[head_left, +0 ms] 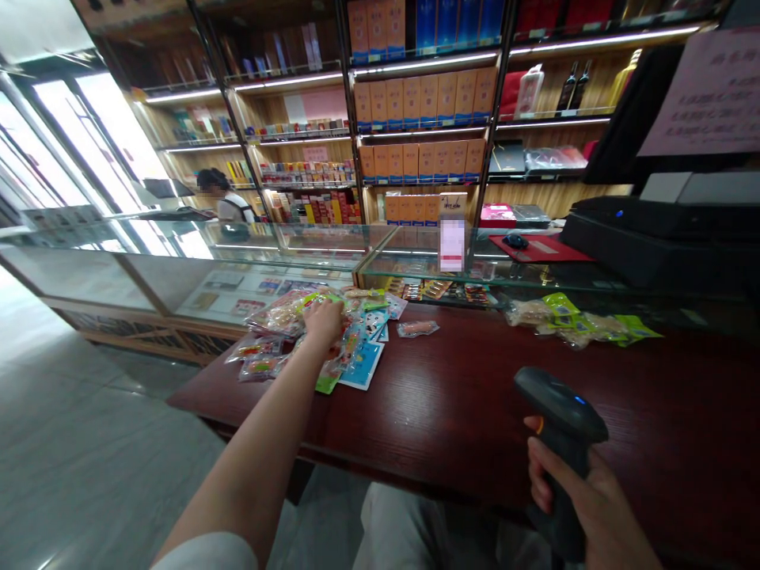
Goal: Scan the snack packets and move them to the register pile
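Note:
My right hand (573, 495) is wrapped round the grip of a black barcode scanner (561, 404), held up over the near right part of the dark red table, with a blue light on its top. My left arm stretches forward to a pile of snack packets (285, 313) at the table's left end. There my left hand (325, 323) is closed at a clear snack packet with a green and yellow label (321, 299); its fingertips are partly hidden. Blue packets (362, 366) lie beside the hand. A single small sausage-like packet (417, 328) lies to the right of the pile.
More packets with green labels (579, 321) lie at the table's (445, 396) back right. Behind it stands a glass display counter (285, 245), with a mouse (515, 241) on a red mat and a dark machine (641, 237). A person (231, 207) is at the far left.

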Available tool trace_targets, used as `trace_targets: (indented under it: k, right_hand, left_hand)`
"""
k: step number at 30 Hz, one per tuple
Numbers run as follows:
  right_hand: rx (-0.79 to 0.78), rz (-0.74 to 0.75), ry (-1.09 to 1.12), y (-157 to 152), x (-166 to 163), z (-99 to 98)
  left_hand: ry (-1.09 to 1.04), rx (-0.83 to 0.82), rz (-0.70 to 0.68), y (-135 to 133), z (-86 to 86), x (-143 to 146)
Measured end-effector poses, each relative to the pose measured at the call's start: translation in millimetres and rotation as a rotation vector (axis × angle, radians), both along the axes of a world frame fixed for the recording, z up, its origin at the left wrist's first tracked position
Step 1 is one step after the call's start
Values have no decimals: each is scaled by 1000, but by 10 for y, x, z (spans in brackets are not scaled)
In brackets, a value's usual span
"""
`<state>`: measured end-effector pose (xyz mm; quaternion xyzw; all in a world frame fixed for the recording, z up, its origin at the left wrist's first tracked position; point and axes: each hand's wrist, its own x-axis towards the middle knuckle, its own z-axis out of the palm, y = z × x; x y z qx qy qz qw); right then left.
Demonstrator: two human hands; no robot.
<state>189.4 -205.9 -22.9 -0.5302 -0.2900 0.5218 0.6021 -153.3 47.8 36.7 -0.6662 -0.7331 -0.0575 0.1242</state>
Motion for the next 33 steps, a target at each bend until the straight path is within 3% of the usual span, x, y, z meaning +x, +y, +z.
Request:
trace_targets:
  k: [6,11,14,17,20,25,30,33]
  right_hand:
    - [-1,-11,-20,-3,21,-15]
    - [1,-18,28,-10,-2,50]
    - [9,-58,62,-18,-6,71]
    - [21,-78,66,-31,11,89]
    - [49,-96,79,-52,46,116]
    - [50,-103,96,-61,104,125]
    - [78,-151,123,-21,126,70]
    - [79,-162,124,-11,131,54]
  left_hand:
    - [124,151,-164,-159,100,134]
    - [110,305,-385,-260,134,501]
    - [116,302,-535,-343,90,831]
    - [103,193,-668,-455,-26,1192]
    - [-68,64,-802,-543,-207,1519]
    - [-686,-55,-970,-549,-504,1889]
    - [-1069,-165,-949,-449,-610,2085]
    - [-1200,-331,-840,-398,-636,2172]
